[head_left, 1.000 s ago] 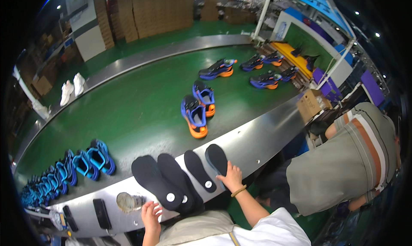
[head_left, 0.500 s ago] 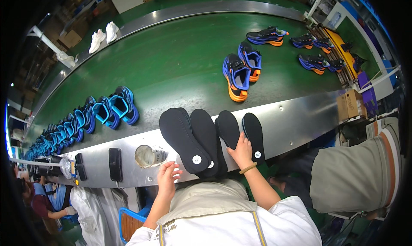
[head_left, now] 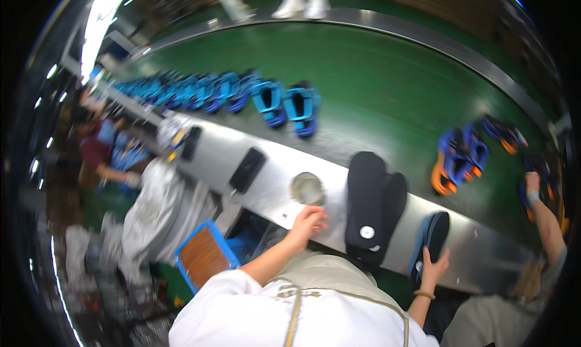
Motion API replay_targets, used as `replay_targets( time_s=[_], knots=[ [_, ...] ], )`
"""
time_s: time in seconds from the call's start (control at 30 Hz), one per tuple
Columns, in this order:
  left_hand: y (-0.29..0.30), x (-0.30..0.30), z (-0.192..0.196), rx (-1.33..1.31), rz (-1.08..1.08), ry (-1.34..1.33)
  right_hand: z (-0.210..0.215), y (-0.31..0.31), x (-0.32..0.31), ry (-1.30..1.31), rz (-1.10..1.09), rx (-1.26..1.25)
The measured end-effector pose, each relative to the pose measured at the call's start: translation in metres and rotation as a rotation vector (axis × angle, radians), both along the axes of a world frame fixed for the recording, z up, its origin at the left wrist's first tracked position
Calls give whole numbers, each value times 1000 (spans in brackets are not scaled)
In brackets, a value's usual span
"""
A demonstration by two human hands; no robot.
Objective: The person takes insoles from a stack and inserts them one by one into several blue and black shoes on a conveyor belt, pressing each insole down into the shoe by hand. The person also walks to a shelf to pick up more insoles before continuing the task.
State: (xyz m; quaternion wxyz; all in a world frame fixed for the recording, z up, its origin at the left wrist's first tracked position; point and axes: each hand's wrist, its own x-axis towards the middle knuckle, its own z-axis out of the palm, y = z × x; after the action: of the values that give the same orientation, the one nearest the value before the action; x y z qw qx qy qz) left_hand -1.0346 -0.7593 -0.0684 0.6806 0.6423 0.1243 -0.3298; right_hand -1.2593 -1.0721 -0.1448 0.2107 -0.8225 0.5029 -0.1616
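A stack of black insoles [head_left: 364, 195] with white round stickers lies across the metal edge of the workbench. To its right, two smaller insoles [head_left: 437, 232], black and partly blue-edged, sit close together with one overlapping the other. My right hand [head_left: 433, 267], with a band at the wrist, grips their lower end, thumb and fingers along the sides. My left hand [head_left: 309, 222] is beside a round, whitish-smeared container [head_left: 307, 189], its fingers loosely curved and apart, holding nothing visible. The picture is slightly blurred by motion.
Blue sneakers [head_left: 300, 108] form a long row on the green belt [head_left: 375, 74]. Black, blue and orange sneakers [head_left: 451, 162] stand at right, near a co-worker's arm [head_left: 544, 220]. Two phones, one a black phone [head_left: 247, 169], lie on the metal ledge. White shoes [head_left: 316, 6] stand far back.
My view has swung left. The two smaller insoles, apart before, now lie together in my right hand, away from the stack. A co-worker's arm has come in at right.
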Motion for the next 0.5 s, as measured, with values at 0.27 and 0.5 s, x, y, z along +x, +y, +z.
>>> replay_targets(
  time_s=[0.27, 0.5],
  knots=[
    [33, -11, 4, -102, -83, -99, -14, -21, 9, -9, 37, 531],
    [73, 34, 40, -139, -189, -521, 71, -58, 21, -385, 83, 351]
  ],
)
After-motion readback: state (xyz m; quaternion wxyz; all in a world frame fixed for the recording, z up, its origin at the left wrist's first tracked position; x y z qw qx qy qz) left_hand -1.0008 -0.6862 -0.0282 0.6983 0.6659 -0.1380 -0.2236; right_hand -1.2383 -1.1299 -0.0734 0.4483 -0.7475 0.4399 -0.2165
